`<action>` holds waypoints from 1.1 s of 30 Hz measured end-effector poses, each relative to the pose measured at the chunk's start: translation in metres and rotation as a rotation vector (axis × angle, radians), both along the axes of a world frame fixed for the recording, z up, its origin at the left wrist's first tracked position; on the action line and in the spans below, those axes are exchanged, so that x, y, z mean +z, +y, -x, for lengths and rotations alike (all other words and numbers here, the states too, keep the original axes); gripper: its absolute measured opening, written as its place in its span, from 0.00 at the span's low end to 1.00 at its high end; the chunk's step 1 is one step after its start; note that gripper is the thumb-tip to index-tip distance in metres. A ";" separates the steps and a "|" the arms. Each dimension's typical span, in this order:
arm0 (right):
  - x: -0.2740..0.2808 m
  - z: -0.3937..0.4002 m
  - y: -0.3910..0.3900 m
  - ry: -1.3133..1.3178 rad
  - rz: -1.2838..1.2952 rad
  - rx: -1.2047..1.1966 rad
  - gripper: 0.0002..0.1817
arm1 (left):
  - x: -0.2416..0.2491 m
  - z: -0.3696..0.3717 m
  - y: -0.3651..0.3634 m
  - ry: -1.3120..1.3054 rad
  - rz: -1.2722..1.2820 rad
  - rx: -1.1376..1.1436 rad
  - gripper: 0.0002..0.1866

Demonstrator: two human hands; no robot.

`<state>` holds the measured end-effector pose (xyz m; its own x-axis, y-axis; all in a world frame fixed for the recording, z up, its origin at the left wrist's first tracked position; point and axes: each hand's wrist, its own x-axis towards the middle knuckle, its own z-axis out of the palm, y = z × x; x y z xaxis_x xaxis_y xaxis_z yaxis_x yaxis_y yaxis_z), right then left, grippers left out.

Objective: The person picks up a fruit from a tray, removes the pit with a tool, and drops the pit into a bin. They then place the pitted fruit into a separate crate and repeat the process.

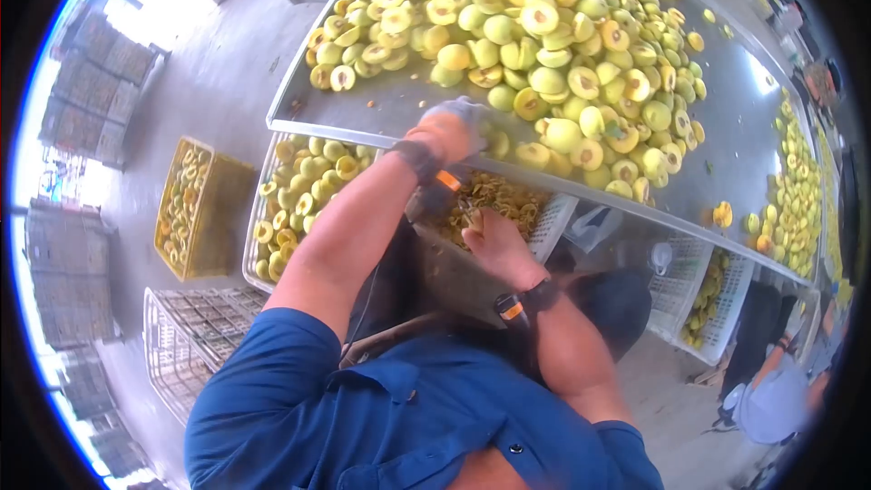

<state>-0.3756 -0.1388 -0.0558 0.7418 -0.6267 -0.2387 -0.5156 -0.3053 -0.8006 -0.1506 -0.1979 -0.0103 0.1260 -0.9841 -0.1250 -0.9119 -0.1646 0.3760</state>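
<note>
On one steel table [381, 113], left hand [451, 130] grips one fruit half [497, 143]; right hand [490, 238] curled, contents unclear; two white crates [263, 209].

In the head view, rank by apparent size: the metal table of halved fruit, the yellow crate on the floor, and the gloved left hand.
1. Metal table, by far the largest.
2. Yellow crate.
3. Gloved left hand, smallest, though it lies nearer the camera than the crate, so its true size is unsure.
</note>
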 end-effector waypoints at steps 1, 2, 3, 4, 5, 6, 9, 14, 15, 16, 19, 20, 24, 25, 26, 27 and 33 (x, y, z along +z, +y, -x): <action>0.005 0.003 -0.003 -0.006 -0.009 0.002 0.18 | 0.008 -0.002 0.000 0.052 -0.019 -0.010 0.26; 0.007 0.005 -0.005 -0.091 -0.050 -0.047 0.17 | 0.010 -0.005 0.004 0.332 0.010 0.096 0.25; 0.008 0.005 -0.006 -0.179 -0.092 -0.091 0.16 | 0.010 -0.007 0.011 0.608 0.035 0.210 0.23; 0.012 0.004 -0.007 -0.270 -0.134 -0.134 0.15 | 0.011 -0.012 0.019 0.880 0.060 0.329 0.22; 0.021 0.005 -0.009 -0.313 -0.302 -0.147 0.14 | 0.009 -0.021 0.028 1.110 0.110 0.278 0.21; 0.041 0.007 -0.013 -0.353 -0.469 -0.154 0.12 | 0.007 -0.027 0.038 1.342 0.163 0.228 0.21; 0.074 0.011 -0.021 -0.475 -0.640 -0.180 0.10 | 0.025 -0.004 0.062 0.769 0.558 -0.203 0.20; 0.067 0.019 -0.020 -0.574 -0.622 -0.205 0.11 | 0.063 0.050 0.088 1.353 0.190 0.208 0.27; 0.068 0.021 -0.018 -0.570 -0.611 -0.208 0.11 | 0.061 0.052 0.089 1.380 0.189 0.202 0.28; 0.069 0.023 -0.017 -0.567 -0.599 -0.209 0.11 | 0.058 0.052 0.091 1.406 0.191 0.197 0.29; 0.072 0.029 -0.019 -0.554 -0.843 -0.219 0.06 | 0.053 0.058 0.094 1.338 0.189 0.193 0.30; 0.071 0.031 -0.019 -0.547 -0.974 -0.222 0.04 | 0.052 0.061 0.096 1.291 0.187 0.196 0.30; 0.036 0.017 -0.013 -0.600 -0.362 -0.160 0.05 | 0.055 0.064 0.098 1.134 0.195 0.179 0.30; 0.052 0.026 -0.017 -0.521 -0.641 -0.120 0.05 | 0.056 0.064 0.103 1.144 0.206 0.188 0.30; 0.061 0.030 -0.019 -0.439 -0.916 -0.078 0.05 | 0.057 0.063 0.104 1.150 0.216 0.192 0.30; 0.061 0.029 -0.016 -0.422 -0.855 -0.092 0.06 | 0.057 0.063 0.106 1.166 0.219 0.196 0.30; 0.057 0.022 -0.010 -0.495 -0.433 -0.129 0.11 | 0.035 0.064 0.107 1.071 0.324 0.235 0.27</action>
<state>-0.3975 -0.1485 0.0007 0.7541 -0.6418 -0.1391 -0.0667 0.1358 -0.9885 -0.2148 -0.0908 0.0243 0.2925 -0.9560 -0.0240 -0.0567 -0.0424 0.9975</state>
